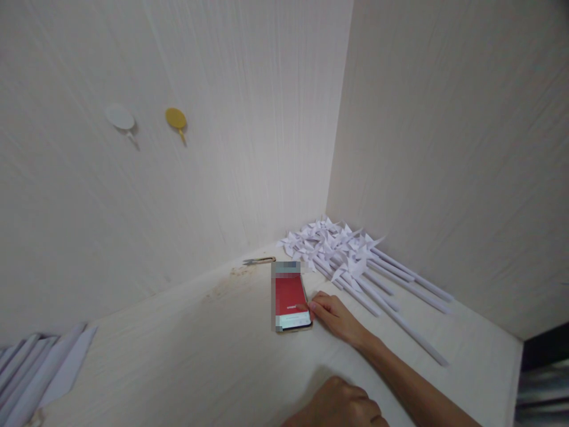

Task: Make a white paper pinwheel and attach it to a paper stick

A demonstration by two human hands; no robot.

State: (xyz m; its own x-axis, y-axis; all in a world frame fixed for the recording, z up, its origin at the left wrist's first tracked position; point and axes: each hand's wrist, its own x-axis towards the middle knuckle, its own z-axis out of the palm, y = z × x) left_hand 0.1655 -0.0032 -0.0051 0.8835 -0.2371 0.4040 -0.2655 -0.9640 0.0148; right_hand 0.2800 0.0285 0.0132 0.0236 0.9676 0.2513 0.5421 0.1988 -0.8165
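A phone (291, 295) with a mostly red screen lies flat on the pale tabletop; part of it is blurred into blocks. My right hand (335, 317) rests at its right edge, fingers bent and closed, the tips touching the phone's side. Closer to me, at the bottom of the view, my left hand (342, 406) is curled with its knuckles up. Whether anything sits inside it is hidden. Beyond my right hand lies a pile of white paper pinwheels (329, 246) on rolled paper sticks (404, 320).
Small thread snips (260, 260) lie near the wall, just left of the phone's far end. White paper rolls (42, 376) are stacked at the lower left. Two walls meet behind the pinwheels. A white hook (121, 117) and a yellow hook (176, 118) are on the left wall.
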